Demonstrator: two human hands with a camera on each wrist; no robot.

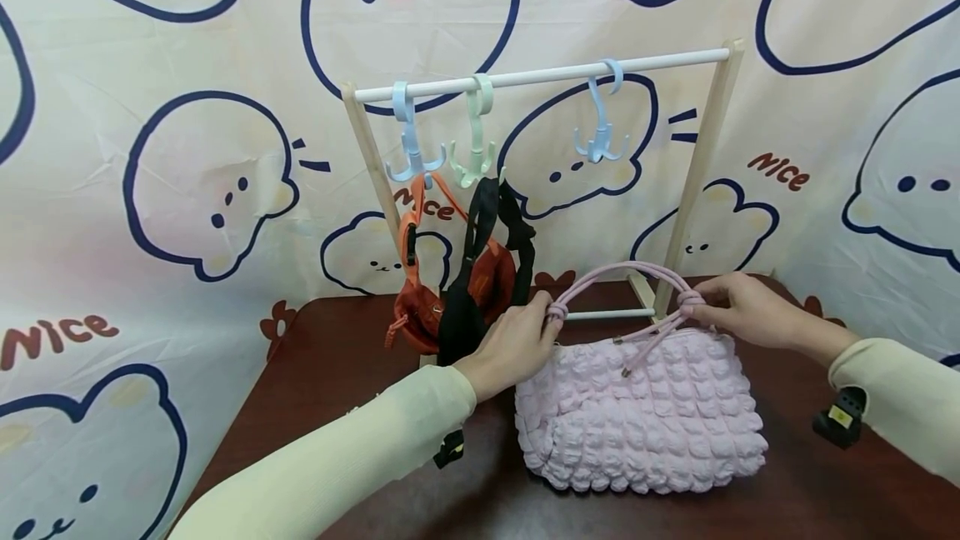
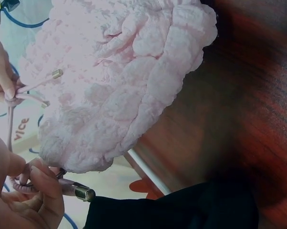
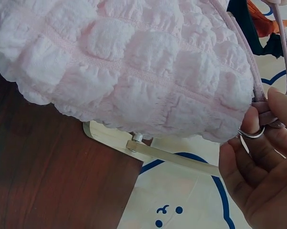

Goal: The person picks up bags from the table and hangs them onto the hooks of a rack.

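Note:
A pale pink puffy quilted handbag (image 1: 645,415) hangs or stands upright below both hands; whether its bottom touches the table I cannot tell. My left hand (image 1: 517,344) pinches the left knot of its cord handle (image 1: 637,266). At the other end, my right hand (image 1: 750,311) pinches the right knot, beside a metal ring (image 3: 253,133) in the right wrist view. The handle arches between the two hands. Metal-tipped cord ends, such as this tip (image 2: 85,193), show in the left wrist view. Just behind my left hand are an orange bag (image 1: 417,311) and a black bag (image 1: 460,319).
A rack with a white top rail (image 1: 547,75) stands behind. On the rail hang a blue hook (image 1: 411,148), a green hook (image 1: 475,136) and another blue hook (image 1: 600,132) farther right. The dark brown table (image 1: 300,407) meets a cartoon-printed cloth (image 1: 225,315).

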